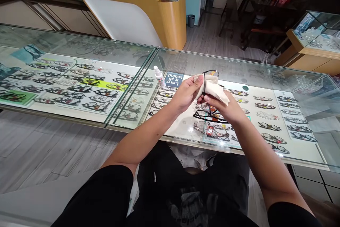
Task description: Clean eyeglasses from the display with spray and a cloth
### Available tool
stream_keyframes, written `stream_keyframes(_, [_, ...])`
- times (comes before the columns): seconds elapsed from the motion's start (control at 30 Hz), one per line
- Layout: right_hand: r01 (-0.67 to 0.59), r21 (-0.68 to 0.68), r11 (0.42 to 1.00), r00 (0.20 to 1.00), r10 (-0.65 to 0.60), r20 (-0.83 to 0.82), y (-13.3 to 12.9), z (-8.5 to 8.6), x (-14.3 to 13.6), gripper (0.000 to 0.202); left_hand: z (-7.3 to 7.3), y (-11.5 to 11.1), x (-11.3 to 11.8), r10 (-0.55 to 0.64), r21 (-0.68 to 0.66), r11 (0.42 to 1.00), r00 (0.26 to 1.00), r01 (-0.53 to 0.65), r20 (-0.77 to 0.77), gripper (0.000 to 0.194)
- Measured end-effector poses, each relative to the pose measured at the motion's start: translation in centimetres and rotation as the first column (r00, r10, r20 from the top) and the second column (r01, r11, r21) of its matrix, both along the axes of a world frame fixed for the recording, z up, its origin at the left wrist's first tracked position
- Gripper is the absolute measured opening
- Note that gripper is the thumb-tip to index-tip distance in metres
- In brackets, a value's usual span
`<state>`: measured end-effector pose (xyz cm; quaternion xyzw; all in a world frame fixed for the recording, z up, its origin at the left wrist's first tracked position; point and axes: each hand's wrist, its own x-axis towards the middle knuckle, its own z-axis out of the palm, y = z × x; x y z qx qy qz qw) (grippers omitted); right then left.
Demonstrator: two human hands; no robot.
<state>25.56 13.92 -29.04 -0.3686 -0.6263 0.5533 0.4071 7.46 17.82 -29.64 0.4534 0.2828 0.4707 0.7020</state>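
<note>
Above the glass counter, my left hand [188, 91] pinches a cream cloth [214, 88] against a pair of dark-framed glasses [204, 84]. My right hand [224, 107] is closed on the lower part of the same cloth and glasses, close beside the left. One rim of the glasses shows above the cloth; the rest is partly covered by cloth and fingers. Below the hands, a black pair of glasses [211, 116] is on the counter. A white spray bottle [159, 77] stands left of my left hand, beside a dark blue sign [174, 79].
The glass display counter [132, 128] holds rows of eyeglasses on both sides. Behind it stand a yellow wooden desk [172, 18], a grey bin [191, 21] and a dark bench [230, 9]. Another glass case [318, 39] is at the far right.
</note>
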Motion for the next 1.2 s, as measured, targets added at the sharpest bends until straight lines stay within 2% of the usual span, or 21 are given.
stream_keyframes(0.1, [0.024,-0.048,0.999,0.997,-0.027,-0.077,0.0,0.0,0.0,0.033,0.1,0.3,-0.4,-0.017,-0.001,1.000,1.000,0.017,0.010,0.053])
stream_keyframes(0.2, [0.053,-0.152,0.987,0.977,-0.083,-0.196,0.1,0.0,0.1,0.033,0.3,0.5,-0.7,-0.087,0.022,0.996,0.995,0.086,0.057,0.052])
stream_keyframes(0.33, [0.064,-0.218,0.974,0.962,-0.118,-0.246,0.1,0.2,0.2,0.032,0.7,0.3,-0.7,-0.133,0.043,0.991,0.987,0.130,0.093,0.058])
stream_keyframes(0.47, [0.017,-0.210,0.977,0.964,-0.072,-0.258,0.0,0.0,-0.1,0.029,0.5,0.1,-0.4,-0.086,0.042,0.996,0.994,0.084,0.063,0.060])
stream_keyframes(0.67, [0.007,-0.136,0.991,0.982,-0.032,-0.186,-0.3,-0.7,-0.7,0.029,-0.3,0.3,-0.1,0.017,0.013,1.000,0.999,-0.017,0.034,0.060])
stream_keyframes(0.83, [0.034,-0.170,0.985,0.967,-0.075,-0.245,-0.3,0.1,-0.1,0.028,0.1,0.4,-0.5,-0.088,0.027,0.996,0.992,0.086,0.094,0.055])
stream_keyframes(0.97, [0.060,-0.212,0.975,0.954,-0.118,-0.276,-0.3,0.5,0.3,0.029,0.3,0.5,-0.7,-0.166,0.058,0.985,0.979,0.160,0.121,0.060])
stream_keyframes(1.07, [0.048,-0.216,0.975,0.954,-0.109,-0.278,-0.1,0.3,0.2,0.030,0.1,0.6,-0.5,-0.157,0.056,0.987,0.981,0.152,0.110,0.063])
stream_keyframes(1.2, [0.046,-0.190,0.981,0.955,-0.099,-0.280,0.2,0.0,0.2,0.029,0.2,1.1,0.6,-0.089,0.070,0.994,0.993,0.083,0.083,0.062])
